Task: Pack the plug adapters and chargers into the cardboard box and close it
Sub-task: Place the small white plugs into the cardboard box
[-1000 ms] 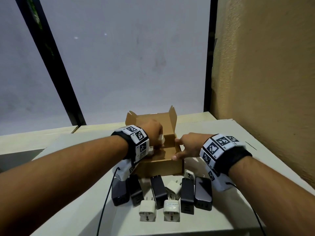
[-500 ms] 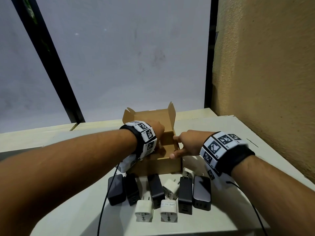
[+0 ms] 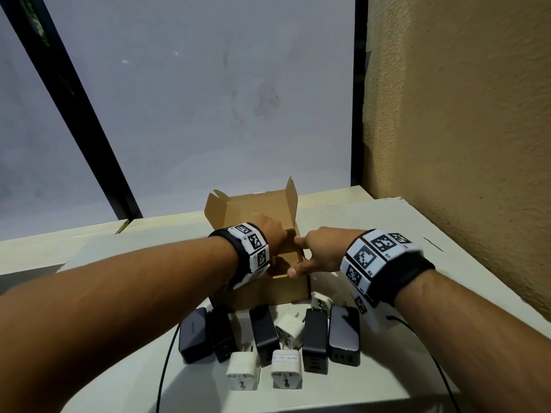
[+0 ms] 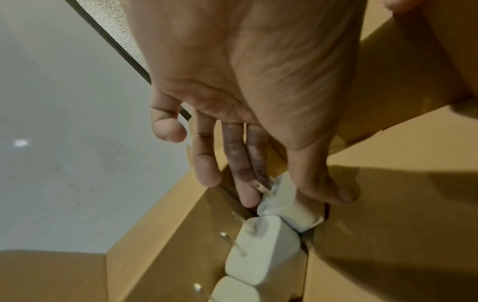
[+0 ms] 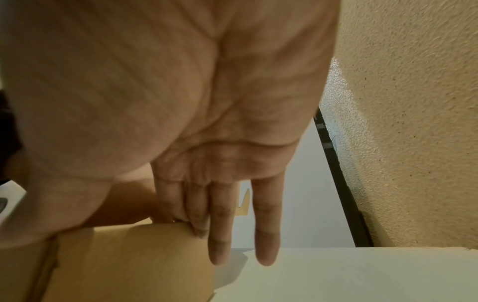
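Observation:
An open cardboard box (image 3: 286, 289) stands on the table with its lid up at the back. My left hand (image 3: 268, 234) reaches down inside it. In the left wrist view my left hand (image 4: 287, 196) pinches a white plug adapter (image 4: 292, 210) between thumb and fingers, low against the box wall beside two other white adapters (image 4: 261, 251). My right hand (image 3: 316, 251) rests on the box's right wall with straight fingers (image 5: 220, 235), thumb over the near corner. Several black chargers (image 3: 264, 332) and white adapters (image 3: 242, 371) lie in front of the box.
The white table (image 3: 387, 222) ends at a textured wall (image 3: 462, 144) on the right and a window ledge (image 3: 167, 225) behind the box. Thin black cables (image 3: 165, 368) run from both wrists toward the table's near edge.
My left hand has sunk deeper into the box, and the white adapter it carried no longer shows above the rim. My right hand stays on the box's right side.

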A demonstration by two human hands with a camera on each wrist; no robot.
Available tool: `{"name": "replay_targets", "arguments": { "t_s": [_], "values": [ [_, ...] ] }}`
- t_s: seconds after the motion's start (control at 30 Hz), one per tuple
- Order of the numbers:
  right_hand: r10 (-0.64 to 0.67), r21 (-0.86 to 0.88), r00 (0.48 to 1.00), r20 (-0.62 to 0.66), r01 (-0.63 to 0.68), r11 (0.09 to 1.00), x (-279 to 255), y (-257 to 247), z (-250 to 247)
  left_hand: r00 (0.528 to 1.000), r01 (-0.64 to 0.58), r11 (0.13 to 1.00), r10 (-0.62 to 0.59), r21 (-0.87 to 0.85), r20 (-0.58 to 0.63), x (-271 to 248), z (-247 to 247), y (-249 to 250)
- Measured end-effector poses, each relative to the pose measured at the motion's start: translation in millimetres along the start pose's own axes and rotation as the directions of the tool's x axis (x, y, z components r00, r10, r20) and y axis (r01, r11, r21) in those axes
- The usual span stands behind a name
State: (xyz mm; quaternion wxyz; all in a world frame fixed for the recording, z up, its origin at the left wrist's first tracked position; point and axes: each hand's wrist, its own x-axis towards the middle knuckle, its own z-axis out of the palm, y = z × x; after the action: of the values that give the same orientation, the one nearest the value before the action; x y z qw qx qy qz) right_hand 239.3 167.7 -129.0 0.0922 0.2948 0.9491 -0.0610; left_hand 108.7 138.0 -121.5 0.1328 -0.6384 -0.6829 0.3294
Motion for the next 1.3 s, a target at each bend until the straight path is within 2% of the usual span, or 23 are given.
{"name": "replay_targets", "arguments": {
  "t_s": [0.23, 0.37, 0.43, 0.63, 0.77, 0.83, 0.97, 1.13, 1.3],
  "values": [
    [0.003, 0.019, 1.000, 0.000, -0.003, 1.000, 0, 0, 0, 1.000, 0.024, 0.995, -0.025, -0.100, -0.005, -4, -4, -12],
    [0.002, 0.042, 1.000, -0.008, -0.002, 0.999, -1, 0, 0, 0.998, -0.057, 0.976, 0.050, -0.211, -0.039, -4, 0, -11],
    [0.004, 0.039, 1.000, -0.006, -0.004, 0.999, -2, 0, 0, 0.999, -0.038, 0.975, 0.039, -0.220, -0.002, -5, -1, -10],
    [0.013, 0.034, 1.000, 0.010, -0.013, 0.999, 0, 0, 0, 0.999, -0.022, 0.988, 0.025, -0.150, 0.022, -9, -9, -9],
    [0.008, 0.028, 1.000, 0.007, -0.008, 1.000, -1, 2, 0, 0.998, -0.060, 0.997, 0.059, -0.039, -0.020, -16, -18, -3],
    [0.010, 0.016, 1.000, 0.013, -0.010, 1.000, -1, 1, -2, 0.997, -0.066, 0.996, 0.064, -0.056, -0.031, -19, -21, -4],
    [0.042, 0.013, 0.998, 0.045, -0.042, 0.999, 1, -2, -3, 0.990, -0.033, 0.983, 0.007, -0.181, -0.141, -29, -24, -13],
    [0.049, 0.004, 0.998, 0.045, -0.050, 0.999, -2, -4, -6, 0.927, -0.111, 0.959, 0.006, -0.260, -0.375, -67, -20, -17],
    [0.083, -0.068, 0.995, 0.048, -0.080, 0.995, -2, -11, -7, 0.911, -0.182, 0.864, -0.031, -0.468, -0.412, -130, 4, -14]
  ]
}}
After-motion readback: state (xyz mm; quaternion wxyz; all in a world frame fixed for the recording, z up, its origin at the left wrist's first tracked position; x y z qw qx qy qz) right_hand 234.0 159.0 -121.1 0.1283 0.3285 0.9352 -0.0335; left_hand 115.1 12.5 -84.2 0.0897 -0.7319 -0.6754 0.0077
